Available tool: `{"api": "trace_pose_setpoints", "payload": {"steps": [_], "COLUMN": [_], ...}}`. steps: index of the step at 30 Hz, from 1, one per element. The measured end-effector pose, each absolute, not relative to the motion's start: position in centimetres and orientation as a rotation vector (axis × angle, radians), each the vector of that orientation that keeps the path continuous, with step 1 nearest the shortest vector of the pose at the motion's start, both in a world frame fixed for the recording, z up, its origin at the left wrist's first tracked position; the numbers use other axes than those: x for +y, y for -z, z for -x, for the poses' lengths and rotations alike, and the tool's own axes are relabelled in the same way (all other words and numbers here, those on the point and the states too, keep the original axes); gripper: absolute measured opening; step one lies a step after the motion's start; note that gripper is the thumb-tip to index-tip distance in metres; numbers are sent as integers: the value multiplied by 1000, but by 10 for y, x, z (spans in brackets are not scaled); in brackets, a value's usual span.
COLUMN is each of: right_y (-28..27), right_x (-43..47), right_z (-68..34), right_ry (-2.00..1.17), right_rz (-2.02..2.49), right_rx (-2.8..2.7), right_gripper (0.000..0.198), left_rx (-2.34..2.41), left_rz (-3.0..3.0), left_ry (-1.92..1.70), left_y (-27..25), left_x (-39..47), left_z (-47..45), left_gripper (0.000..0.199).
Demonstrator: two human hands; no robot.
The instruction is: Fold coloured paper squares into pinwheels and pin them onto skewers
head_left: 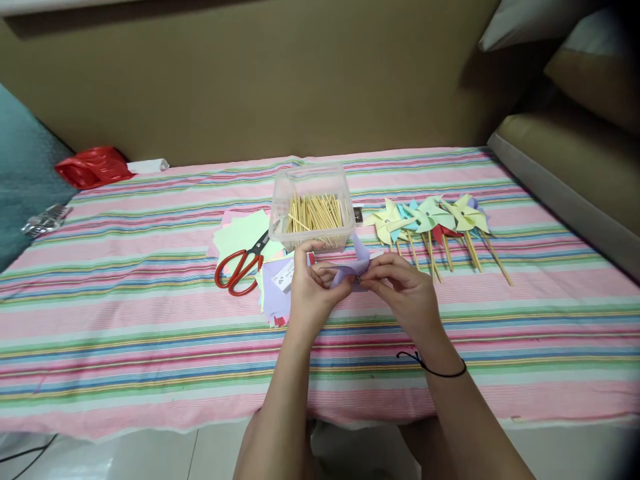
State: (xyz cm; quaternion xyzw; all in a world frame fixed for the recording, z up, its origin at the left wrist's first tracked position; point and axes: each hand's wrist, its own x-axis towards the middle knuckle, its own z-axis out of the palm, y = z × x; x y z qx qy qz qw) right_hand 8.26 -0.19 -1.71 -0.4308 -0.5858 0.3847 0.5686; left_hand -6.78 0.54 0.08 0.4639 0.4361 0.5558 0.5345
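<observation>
A purple paper pinwheel (361, 252), its blades partly folded in, is held up between my two hands. My left hand (314, 283) pinches it from the left, thumb at its middle. From the right, the fingers of my right hand (400, 283) close on its centre; whether they also hold a small pin there I cannot make out. Just behind is a clear plastic box (285, 190) with many thin wooden sticks (317, 213). By my left hand lie a stack of coloured paper squares (274, 303), a small white printed box (284, 275) and red-handled scissors (240, 267).
Several finished pinwheels (433, 215) on sticks lie to the right. Green and pink paper sheets (243, 233) lie under the scissors. A red plastic bag (95, 168) is at the back left. A striped cloth (150, 333) covers the surface, with a cushioned backrest (250, 80) behind.
</observation>
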Motion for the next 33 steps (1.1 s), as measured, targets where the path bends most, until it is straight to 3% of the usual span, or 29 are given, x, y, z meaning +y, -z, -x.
{"api": "trace_pose_setpoints", "payload": {"steps": [33], "right_y": [9], "right_x": [-4], "right_z": [-82], "right_ry": [-894], "right_rz": [1117], "right_rx": [-1402], "right_gripper": [6], "left_rx": [1026], "left_rz": [-1137], "left_ry": [-1301], "left_y": [2], "left_x": [5], "left_z": [67], "left_gripper": [57]}}
